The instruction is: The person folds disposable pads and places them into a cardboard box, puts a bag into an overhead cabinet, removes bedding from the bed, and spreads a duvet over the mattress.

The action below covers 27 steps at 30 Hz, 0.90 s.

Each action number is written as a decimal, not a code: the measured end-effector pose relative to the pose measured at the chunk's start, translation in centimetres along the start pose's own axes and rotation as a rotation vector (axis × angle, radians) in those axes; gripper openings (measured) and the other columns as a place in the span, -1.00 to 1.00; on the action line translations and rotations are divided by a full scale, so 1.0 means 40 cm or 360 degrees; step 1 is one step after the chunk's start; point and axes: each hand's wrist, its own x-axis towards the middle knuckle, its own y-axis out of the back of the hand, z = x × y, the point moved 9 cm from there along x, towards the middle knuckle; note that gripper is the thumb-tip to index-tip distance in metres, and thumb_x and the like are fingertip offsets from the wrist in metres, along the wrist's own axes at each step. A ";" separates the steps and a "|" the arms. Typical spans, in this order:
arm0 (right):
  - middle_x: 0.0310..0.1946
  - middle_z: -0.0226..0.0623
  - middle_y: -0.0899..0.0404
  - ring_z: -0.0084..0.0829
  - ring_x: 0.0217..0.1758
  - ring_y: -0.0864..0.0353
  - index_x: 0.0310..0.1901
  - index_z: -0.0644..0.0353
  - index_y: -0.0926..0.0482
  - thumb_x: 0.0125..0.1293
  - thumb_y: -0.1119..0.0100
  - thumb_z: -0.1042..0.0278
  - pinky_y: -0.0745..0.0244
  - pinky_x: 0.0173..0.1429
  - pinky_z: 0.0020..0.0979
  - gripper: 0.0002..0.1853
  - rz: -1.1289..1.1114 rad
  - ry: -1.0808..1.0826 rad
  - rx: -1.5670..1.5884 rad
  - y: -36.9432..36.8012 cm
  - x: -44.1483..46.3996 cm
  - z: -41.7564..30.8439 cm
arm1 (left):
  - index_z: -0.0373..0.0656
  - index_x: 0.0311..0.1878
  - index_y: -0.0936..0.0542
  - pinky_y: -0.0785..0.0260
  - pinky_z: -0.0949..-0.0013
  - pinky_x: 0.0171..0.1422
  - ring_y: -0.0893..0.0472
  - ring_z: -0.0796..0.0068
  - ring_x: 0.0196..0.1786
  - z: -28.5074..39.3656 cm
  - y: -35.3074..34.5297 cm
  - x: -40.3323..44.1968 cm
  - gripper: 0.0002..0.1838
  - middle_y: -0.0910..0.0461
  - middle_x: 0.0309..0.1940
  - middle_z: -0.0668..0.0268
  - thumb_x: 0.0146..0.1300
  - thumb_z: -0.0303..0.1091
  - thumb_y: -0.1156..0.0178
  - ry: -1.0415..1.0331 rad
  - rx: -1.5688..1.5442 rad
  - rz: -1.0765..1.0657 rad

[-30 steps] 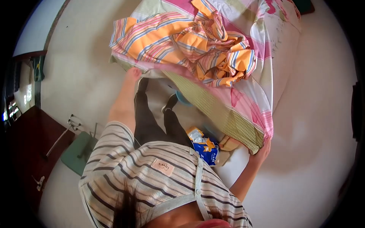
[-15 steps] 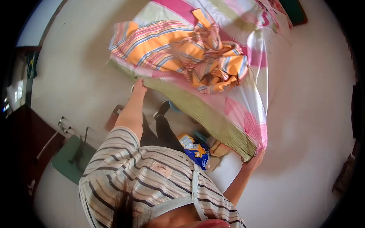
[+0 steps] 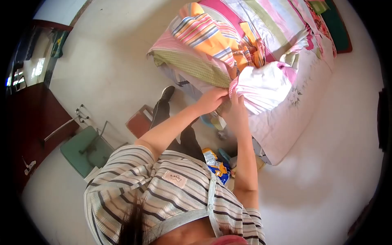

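Both hands meet at the near edge of a pink, white and green duvet cover (image 3: 196,69) spread over a bed. My left hand (image 3: 213,100) is closed on the gathered green and pink edge. Close beside it, my right hand (image 3: 237,108) pinches the same edge, with white and pink folds bunched to its right. An orange striped cloth (image 3: 208,36) lies crumpled on top, just beyond the hands. Fingertips are partly hidden in the folds.
A pale flowered sheet (image 3: 292,110) covers the bed's right side. Below stand a green chair (image 3: 83,151), a reddish-brown stool (image 3: 139,121) and a blue and yellow packet (image 3: 218,169). A dark red wooden piece of furniture (image 3: 36,126) is at left.
My hands have come together from wide apart, drawing the right corner of the cover inward to the left hand. The pale flowered sheet beneath now shows on the right.
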 end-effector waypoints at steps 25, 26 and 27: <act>-0.34 0.02 -0.40 0.03 -0.21 -0.38 -0.17 0.23 -0.39 0.04 0.06 0.50 -0.30 -0.16 -0.28 -0.74 0.0422 -0.0459 0.0521 -0.008 -0.014 -0.025 | -0.30 -0.17 -0.48 -0.34 0.40 -0.08 -0.49 0.42 -0.18 -0.142 0.875 0.260 -0.74 -0.50 -0.24 0.24 0.12 -0.33 -0.07 0.0238 -0.1357 0.1212; -0.34 0.00 -0.40 0.02 -0.22 -0.39 -0.18 0.23 -0.39 0.06 0.05 0.49 -0.30 -0.16 -0.29 -0.76 0.0472 -0.0519 0.0587 0.001 -0.023 -0.019 | -0.31 -0.21 -0.50 -0.34 0.44 -0.12 -0.50 0.46 -0.21 0.051 0.875 0.300 -0.76 -0.52 -0.28 0.27 0.12 -0.35 -0.07 0.0025 -0.1070 0.1113; -0.35 -0.01 -0.40 0.00 -0.23 -0.39 -0.18 0.24 -0.39 0.08 0.05 0.47 -0.30 -0.17 -0.29 -0.77 0.0515 -0.0581 0.0657 0.012 -0.034 -0.009 | -0.28 -0.23 -0.52 -0.34 0.46 -0.15 -0.50 0.51 -0.24 0.199 0.833 0.327 -0.79 -0.53 -0.32 0.31 0.14 -0.35 -0.06 -0.0068 -0.0815 0.0859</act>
